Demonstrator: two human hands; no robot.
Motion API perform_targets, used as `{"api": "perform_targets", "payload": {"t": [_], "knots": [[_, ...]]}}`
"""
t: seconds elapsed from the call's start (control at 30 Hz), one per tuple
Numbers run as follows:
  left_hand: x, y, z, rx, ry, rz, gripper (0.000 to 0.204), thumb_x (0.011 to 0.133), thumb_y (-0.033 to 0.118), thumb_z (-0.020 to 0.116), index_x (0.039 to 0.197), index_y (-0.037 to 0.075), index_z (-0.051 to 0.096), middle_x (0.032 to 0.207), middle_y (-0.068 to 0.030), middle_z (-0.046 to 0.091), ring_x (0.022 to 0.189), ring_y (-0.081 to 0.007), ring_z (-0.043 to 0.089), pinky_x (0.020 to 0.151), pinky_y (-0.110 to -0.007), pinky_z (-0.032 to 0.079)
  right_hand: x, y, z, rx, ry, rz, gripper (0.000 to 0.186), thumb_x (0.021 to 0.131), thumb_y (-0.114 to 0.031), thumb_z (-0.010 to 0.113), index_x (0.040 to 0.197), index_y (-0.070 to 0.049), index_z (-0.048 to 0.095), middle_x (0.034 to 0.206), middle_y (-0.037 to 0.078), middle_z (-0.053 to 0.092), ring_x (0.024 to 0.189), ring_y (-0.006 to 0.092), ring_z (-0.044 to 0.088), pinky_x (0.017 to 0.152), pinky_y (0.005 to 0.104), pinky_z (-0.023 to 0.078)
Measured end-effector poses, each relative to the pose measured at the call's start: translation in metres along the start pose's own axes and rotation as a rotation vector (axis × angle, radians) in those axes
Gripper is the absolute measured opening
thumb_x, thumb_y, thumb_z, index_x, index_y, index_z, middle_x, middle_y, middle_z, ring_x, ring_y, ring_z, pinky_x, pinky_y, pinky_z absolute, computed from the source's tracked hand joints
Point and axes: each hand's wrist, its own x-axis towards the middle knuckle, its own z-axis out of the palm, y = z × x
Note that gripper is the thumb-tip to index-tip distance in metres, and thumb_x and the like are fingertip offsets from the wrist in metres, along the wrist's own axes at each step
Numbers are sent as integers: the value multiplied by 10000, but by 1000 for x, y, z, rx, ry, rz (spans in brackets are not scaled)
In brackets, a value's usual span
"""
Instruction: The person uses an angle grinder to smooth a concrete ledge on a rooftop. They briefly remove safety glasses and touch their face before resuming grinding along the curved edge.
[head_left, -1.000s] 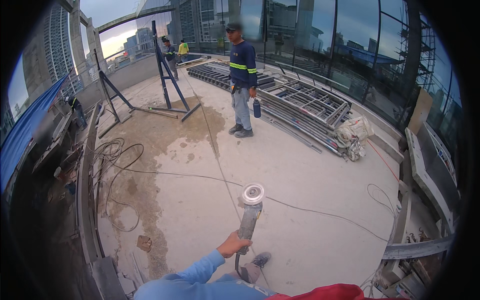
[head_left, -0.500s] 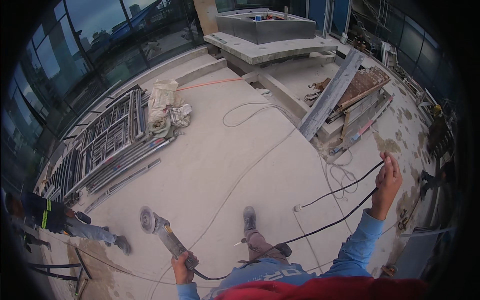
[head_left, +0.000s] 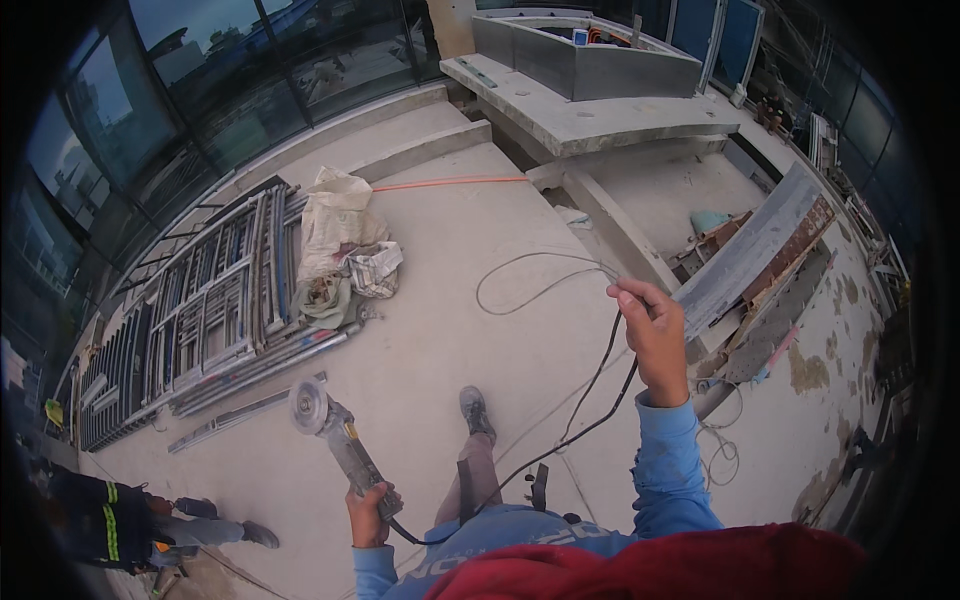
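Observation:
My left hand (head_left: 368, 515) grips the body of an angle grinder (head_left: 353, 455), whose disc (head_left: 308, 407) points away from me, toward the upper left. A black power cord (head_left: 500, 487) runs from the grinder's rear across my front. My right hand (head_left: 655, 335) is raised at centre right, its fingers pinched on a loop of that cord, with the slack hanging below. My dark shoe (head_left: 475, 410) stands on the pale concrete floor (head_left: 520, 370) between my hands.
Metal frames and pipes (head_left: 220, 300) lie stacked at left beside sacks (head_left: 340, 225). A co-worker (head_left: 120, 520) stands at lower left. A raised slab (head_left: 600, 120) bears a metal enclosure (head_left: 630, 75). Steel offcuts (head_left: 740, 260) are piled at right. Thin cables loop over the floor.
The view has swung right toward the raised slab. My right hand appeared holding the cord, then moved leftward across the view. The grinder stays in my left hand.

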Motion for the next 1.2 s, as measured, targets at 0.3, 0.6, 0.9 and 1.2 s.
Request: {"api": "perform_targets", "payload": {"t": [0.3,0.6,0.9,1.2], "knots": [[366,116,170,-106,-86,-127,302,861,147,677,1065,-29,539,858,-165,647,707,-291,683,640,-426,601,308,98,127,-75,-1,162,350,957,-250,671,1131,54,688,918,41,715,512,3,371,449,213,264],[667,231,335,-29,-136,-17,300,868,132,669,1083,-21,526,849,-156,649,674,-266,677,587,-394,590,591,212,222,-29,48,356,431,909,-300,723,1073,99,711,896,84,698,844,141,589,775,294,472],[945,326,483,-84,-79,-48,327,870,135,658,1128,-21,532,827,-147,650,644,-247,661,559,-374,561,935,292,392,-145,-93,265,509,913,-380,722,1083,99,707,944,163,728,889,194,641,805,328,507],[1233,422,593,-5,-61,6,309,870,156,681,1085,-12,538,805,-129,641,631,-236,648,557,-366,558,1237,297,531,-160,-167,41,466,947,-356,682,1119,77,705,1011,172,739,957,207,658,847,348,511]]}}
